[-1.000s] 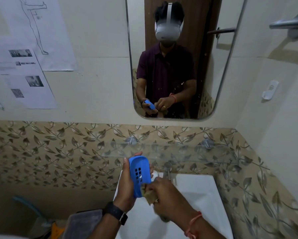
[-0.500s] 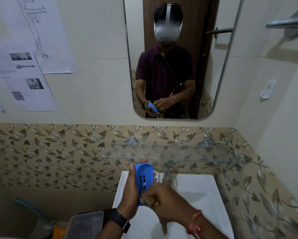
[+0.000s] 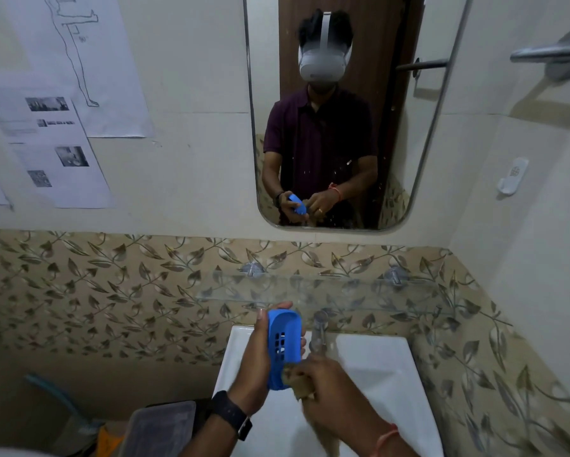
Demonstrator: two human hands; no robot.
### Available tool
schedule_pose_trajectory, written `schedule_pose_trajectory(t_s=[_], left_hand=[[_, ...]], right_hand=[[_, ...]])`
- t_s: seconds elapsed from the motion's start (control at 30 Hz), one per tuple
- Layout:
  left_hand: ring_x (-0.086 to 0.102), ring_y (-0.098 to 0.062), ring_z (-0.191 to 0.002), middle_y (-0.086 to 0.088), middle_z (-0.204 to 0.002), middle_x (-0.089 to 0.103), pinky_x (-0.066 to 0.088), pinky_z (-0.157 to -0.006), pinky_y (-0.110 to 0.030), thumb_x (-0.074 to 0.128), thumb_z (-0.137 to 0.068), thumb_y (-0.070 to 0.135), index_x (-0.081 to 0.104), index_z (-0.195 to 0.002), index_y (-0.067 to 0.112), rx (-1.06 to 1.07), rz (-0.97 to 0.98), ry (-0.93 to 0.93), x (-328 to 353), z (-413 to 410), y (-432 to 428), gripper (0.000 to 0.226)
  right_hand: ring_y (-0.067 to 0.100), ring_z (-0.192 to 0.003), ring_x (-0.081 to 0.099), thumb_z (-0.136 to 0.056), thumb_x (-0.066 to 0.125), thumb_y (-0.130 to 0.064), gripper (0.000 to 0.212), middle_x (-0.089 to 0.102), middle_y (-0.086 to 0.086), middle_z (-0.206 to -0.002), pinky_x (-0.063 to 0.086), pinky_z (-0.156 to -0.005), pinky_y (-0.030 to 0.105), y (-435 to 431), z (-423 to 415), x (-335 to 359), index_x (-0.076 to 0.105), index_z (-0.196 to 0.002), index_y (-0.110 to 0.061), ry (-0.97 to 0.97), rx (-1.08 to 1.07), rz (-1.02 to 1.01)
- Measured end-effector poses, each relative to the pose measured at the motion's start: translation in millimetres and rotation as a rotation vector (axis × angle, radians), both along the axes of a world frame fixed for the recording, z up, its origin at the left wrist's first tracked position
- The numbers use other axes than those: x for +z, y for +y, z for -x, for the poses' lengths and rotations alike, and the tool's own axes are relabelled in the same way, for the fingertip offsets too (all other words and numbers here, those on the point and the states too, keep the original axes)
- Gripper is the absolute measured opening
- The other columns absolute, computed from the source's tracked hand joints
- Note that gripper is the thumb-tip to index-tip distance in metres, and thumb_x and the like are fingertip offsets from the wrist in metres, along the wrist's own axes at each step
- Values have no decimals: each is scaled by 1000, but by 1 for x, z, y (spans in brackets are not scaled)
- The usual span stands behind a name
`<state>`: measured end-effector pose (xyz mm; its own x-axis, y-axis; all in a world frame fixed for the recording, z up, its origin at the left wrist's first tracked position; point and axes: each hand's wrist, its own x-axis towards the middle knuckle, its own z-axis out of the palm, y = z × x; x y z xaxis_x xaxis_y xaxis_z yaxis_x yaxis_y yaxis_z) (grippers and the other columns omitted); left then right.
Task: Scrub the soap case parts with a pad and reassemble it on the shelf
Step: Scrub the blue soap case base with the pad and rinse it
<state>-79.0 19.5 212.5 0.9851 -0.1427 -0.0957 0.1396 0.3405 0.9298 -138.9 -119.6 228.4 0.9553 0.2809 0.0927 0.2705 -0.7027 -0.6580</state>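
Two hands above sink: left hand grips blue soap case part; right hand pinches brown pad against its lower end.

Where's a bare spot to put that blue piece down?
The glass shelf looks bare along its length, between its two wall brackets. The white sink is free right of the tap. It is crowded at the sink's front left: the left hand holds the blue soap case part, the right hand presses the pad on it.
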Motion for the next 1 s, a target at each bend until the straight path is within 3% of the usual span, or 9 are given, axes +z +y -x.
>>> schedule_pose_trajectory(t_s=[0.17, 0.27, 0.37, 0.43, 0.57, 0.67, 0.77, 0.9, 1.0], left_hand=[[69, -32, -115, -10, -125, 73, 57, -95, -45, 32, -93, 69, 65, -132, 34, -54, 20, 31, -2, 10, -16, 62], [71, -33, -108, -17, -120, 73, 59, -88, -43, 34, -95, 67, 67, -130, 28, -56, 44, 24, 1, 7, -11, 62], [74, -33, -91, -21, -110, 75, 63, -80, -42, 37, -92, 67, 71, -124, 29, 0, 10, -4, 4, -1, 2, 60], [75, -31, -97, -16, -113, 76, 62, -83, -41, 36, -91, 68, 70, -125, 32, -15, 8, -27, 7, 0, 3, 60], [68, -28, -119, -7, -127, 73, 52, -102, -48, 30, -95, 67, 67, -130, 35, -81, -7, 7, 1, 9, -12, 60], [70, -33, -112, -17, -122, 73, 58, -94, -46, 34, -94, 66, 68, -129, 29, -70, 37, 24, 4, 7, -8, 61], [75, -31, -87, -21, -105, 76, 64, -75, -40, 37, -93, 65, 72, -123, 30, -10, 32, -13, 11, -3, 6, 58], [75, -31, -93, -15, -110, 77, 62, -81, -44, 32, -95, 64, 71, -124, 32, 4, 66, 1, 9, 3, -4, 58], [71, -32, -111, -12, -122, 74, 59, -90, -45, 35, -93, 67, 72, -124, 32, -45, 81, 53, 5, 7, -15, 60]], right_hand=[[0, -77, 55, -84, 59, -3, 21, 60, -7, -91, 44, -66, 6, 10, -25, 20, 70, -91, -19, -287, -410, -144], [1, -88, 62, -84, 62, -7, 24, 66, -9, -95, 51, -78, 12, 16, -22, 25, 74, -98, -22, -221, -216, -307], [4, -77, 57, -81, 53, -15, 21, 63, -2, -89, 49, -71, 16, 12, -6, 7, 72, -88, -16, -42, 1, -67], [0, -68, 51, -82, 51, -14, 19, 58, -5, -85, 40, -63, 7, 3, -9, 1, 70, -83, -14, -93, -101, 27], [4, -77, 62, -84, 62, -3, 21, 61, -9, -90, 46, -65, 8, 13, -20, 17, 73, -92, -19, -296, -406, -228], [4, -80, 62, -85, 65, -5, 23, 64, -9, -86, 54, -72, 17, 19, -17, 23, 74, -90, -24, -196, -230, -377], [3, -75, 59, -81, 61, -11, 17, 61, -9, -84, 51, -68, 20, 11, -5, 14, 73, -87, -22, 12, 16, -119], [9, -72, 63, -85, 60, -5, 20, 64, 1, -95, 55, -59, 17, 0, -22, 25, 73, -92, -17, -106, -269, -87], [4, -82, 62, -86, 65, -3, 26, 65, -6, -95, 49, -73, 7, 13, -27, 40, 76, -101, -22, -307, -306, -229]])
